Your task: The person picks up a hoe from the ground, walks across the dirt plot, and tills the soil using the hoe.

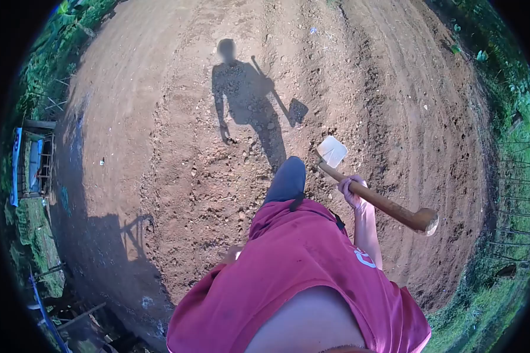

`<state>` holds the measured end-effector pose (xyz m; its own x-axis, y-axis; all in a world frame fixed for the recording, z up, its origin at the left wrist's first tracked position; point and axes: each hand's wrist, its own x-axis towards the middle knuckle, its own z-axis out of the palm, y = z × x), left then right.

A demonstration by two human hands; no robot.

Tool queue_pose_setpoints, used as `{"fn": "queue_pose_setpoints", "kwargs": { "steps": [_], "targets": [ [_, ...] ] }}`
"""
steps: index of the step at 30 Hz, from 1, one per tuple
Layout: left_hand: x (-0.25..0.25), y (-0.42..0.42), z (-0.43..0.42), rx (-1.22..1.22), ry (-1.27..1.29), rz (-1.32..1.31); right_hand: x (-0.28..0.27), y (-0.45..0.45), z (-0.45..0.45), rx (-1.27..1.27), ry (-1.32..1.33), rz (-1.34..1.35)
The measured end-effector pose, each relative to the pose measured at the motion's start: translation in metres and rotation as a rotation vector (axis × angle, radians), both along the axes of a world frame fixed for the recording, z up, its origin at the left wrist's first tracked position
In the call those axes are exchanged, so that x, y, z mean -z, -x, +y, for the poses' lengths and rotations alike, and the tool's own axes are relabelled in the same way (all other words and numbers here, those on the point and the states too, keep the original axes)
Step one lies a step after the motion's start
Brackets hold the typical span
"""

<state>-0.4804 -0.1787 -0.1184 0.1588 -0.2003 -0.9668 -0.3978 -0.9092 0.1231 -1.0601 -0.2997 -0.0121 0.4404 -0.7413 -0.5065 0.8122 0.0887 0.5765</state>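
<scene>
My right hand (352,191) is wrapped round the wooden handle of a hoe (378,201). The broad, pale metal blade (332,151) is at the far end, just above the tilled soil or touching it; I cannot tell which. The handle slants down to the right and ends in a thick, rounded butt (427,221). Only a sliver of my left hand (232,254) shows beside the red shirt (294,247), and its fingers are hidden. One leg in dark trousers (287,179) is stretched forward over the loose earth.
Bare brown soil (218,194) with clods and long furrows surrounds me. My shadow (244,94) falls ahead. A shed with blue parts (32,165) stands at the left. Green plants and a stick fence (518,200) border the right. A building's shadow (109,253) covers the lower left.
</scene>
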Motion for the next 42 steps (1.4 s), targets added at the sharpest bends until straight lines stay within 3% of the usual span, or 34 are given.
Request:
{"fn": "queue_pose_setpoints", "kwargs": {
  "steps": [3, 4, 8, 10, 11, 12, 13, 14, 15, 16, 18, 20, 21, 23, 25, 26, 28, 29, 31, 33, 34, 35, 37, 39, 42],
  "targets": [
    [0.004, 0.03, -0.044, 0.127, -0.049, 0.004, -0.005, 0.042, -0.058, 0.117, -0.012, 0.114],
    [0.011, 0.043, -0.071, 0.155, -0.045, 0.008, -0.007, 0.055, -0.084, 0.11, -0.034, -0.042],
    [0.055, 0.089, -0.229, 0.295, 0.031, 0.016, 0.059, 0.104, -0.194, 0.064, 0.217, 0.453],
    [0.076, 0.108, -0.339, 0.446, 0.151, -0.041, 0.071, 0.138, -0.264, 0.054, 0.126, 0.207],
    [0.078, 0.12, -0.403, 0.583, 0.286, -0.145, 0.075, 0.158, -0.304, 0.002, 0.049, 0.039],
    [0.068, 0.133, -0.468, 0.713, 0.435, -0.339, 0.086, 0.174, -0.337, 0.041, 0.024, 0.056],
    [0.072, 0.142, -0.528, 0.552, 0.549, -0.362, 0.091, 0.184, -0.358, 0.079, -0.019, 0.069],
    [0.122, 0.137, -0.587, 0.158, 0.698, -0.101, 0.081, 0.188, -0.378, 0.13, 0.035, 0.163],
    [0.082, 0.168, -0.651, 0.085, 0.603, 0.066, 0.081, 0.195, -0.397, 0.116, 0.029, 0.191],
    [0.03, 0.214, -0.699, -0.045, 0.678, 0.065, 0.088, 0.206, -0.414, 0.107, 0.024, 0.218],
    [-0.028, 0.284, -0.783, 0.008, 0.821, 0.109, 0.105, 0.227, -0.445, 0.112, 0.036, 0.265],
    [-0.056, 0.349, -0.839, 0.049, 0.946, 0.258, 0.077, 0.239, -0.486, 0.089, -0.066, 0.249],
    [-0.068, 0.377, -0.86, 0.109, 0.964, 0.331, 0.07, 0.245, -0.508, 0.085, -0.101, 0.24],
    [-0.092, 0.418, -0.887, 0.39, 0.913, 0.361, 0.107, 0.271, -0.55, 0.046, -0.115, 0.296],
    [-0.082, 0.429, -0.911, 0.585, 0.863, 0.437, 0.106, 0.28, -0.597, 0.011, -0.146, 0.24],
    [-0.075, 0.432, -0.927, 0.683, 0.841, 0.472, 0.116, 0.285, -0.621, 0.033, -0.154, 0.351],
    [-0.039, 0.415, -0.979, 0.567, 0.745, 0.478, 0.139, 0.293, -0.673, 0.081, -0.17, 0.569],
    [-0.019, 0.4, -0.998, 0.504, 0.685, 0.481, 0.167, 0.307, -0.699, 0.079, -0.162, 0.477],
    [0.005, 0.373, -1.037, 0.195, 0.749, 0.138, 0.158, 0.31, -0.759, 0.1, -0.289, 0.668],
    [0.045, 0.314, -1.074, 0.113, 0.517, 0.129, 0.192, 0.326, -0.806, 0.115, -0.335, 0.634],
    [0.019, 0.304, -1.068, 0.127, 0.485, 0.137, 0.21, 0.326, -0.813, 0.111, -0.37, 0.611],
    [-0.008, 0.303, -1.087, 0.142, 0.49, 0.155, 0.198, 0.327, -0.84, 0.076, -0.384, 0.641],
    [-0.003, 0.288, -1.088, -0.22, 0.567, 0.105, 0.152, 0.328, -0.876, 0.004, -0.422, 0.714],
    [-0.004, 0.273, -1.078, -0.409, 0.454, 0.008, 0.09, 0.328, -0.926, 0.016, -0.394, 0.926],
    [0.009, 0.262, -1.049, -0.088, 0.052, -0.116, 0.046, 0.348, -0.998, 0.015, 0.026, 0.988]
  ]
}}
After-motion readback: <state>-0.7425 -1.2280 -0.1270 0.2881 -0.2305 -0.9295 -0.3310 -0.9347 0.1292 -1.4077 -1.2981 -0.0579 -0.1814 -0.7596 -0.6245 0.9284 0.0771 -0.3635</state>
